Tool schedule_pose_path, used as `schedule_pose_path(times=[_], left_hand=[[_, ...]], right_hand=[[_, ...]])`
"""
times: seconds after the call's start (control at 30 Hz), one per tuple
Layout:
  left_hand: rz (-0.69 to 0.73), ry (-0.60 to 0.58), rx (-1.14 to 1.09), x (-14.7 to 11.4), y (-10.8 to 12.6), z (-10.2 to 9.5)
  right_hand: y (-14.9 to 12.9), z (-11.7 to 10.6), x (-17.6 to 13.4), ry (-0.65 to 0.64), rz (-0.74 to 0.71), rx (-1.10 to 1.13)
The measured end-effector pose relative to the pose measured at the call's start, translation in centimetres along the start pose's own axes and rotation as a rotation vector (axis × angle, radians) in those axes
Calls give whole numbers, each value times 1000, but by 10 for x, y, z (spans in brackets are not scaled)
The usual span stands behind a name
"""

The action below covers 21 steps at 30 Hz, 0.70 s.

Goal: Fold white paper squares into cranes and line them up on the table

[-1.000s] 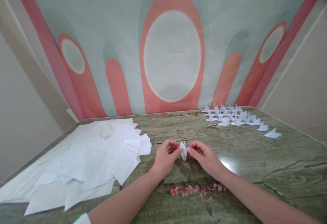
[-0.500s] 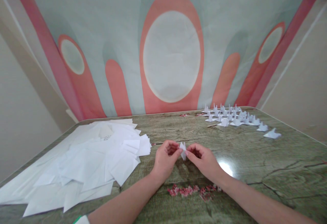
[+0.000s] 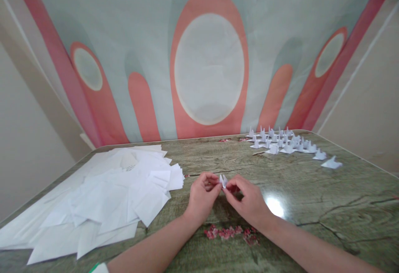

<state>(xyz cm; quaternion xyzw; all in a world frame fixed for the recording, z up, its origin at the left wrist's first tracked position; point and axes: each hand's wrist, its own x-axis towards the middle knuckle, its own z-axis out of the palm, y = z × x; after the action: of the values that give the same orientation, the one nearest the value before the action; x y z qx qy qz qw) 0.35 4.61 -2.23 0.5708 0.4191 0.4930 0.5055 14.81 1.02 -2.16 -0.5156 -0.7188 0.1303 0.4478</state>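
Note:
A small folded piece of white paper point(image 3: 222, 180) is held between my two hands, above the middle of the table. Two pointed tips of it stick up between the fingers. My left hand point(image 3: 203, 192) pinches its left side with thumb and fingertips. On the other side, my right hand point(image 3: 245, 196) pinches the paper low down, its fingers curled. The lower part of the paper is partly hidden by the fingertips.
Loose white paper sheets point(image 3: 102, 198) lie heaped on the left of the wood-patterned table point(image 3: 199, 156). Several folded white paper cranes point(image 3: 288, 147) stand in rows at the back right, with one crane point(image 3: 332, 163) nearer. A patterned wall covering point(image 3: 212, 57) rises behind.
The paper's lower point, visible below the fingers before, no longer shows. My right hand has shifted slightly left and its fingertips have come closer to my left hand's.

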Motion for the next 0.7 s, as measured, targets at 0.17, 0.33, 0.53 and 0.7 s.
schedule_pose_path(times=[0.17,0.33,0.53,0.7], left_hand=[[-46,-34,-70,2,5,-1],[-50,-95,-96,0,10,-1],[-34,-165,-144,-1,7,-2],[-66,-98,-175,3,1,-2]], right_hand=[[3,0,0,-5,-89,-53],[6,0,-2,-14,-114,-94],[9,-1,-1,-4,-122,-114],[5,-4,1,-33,-111,-69]])
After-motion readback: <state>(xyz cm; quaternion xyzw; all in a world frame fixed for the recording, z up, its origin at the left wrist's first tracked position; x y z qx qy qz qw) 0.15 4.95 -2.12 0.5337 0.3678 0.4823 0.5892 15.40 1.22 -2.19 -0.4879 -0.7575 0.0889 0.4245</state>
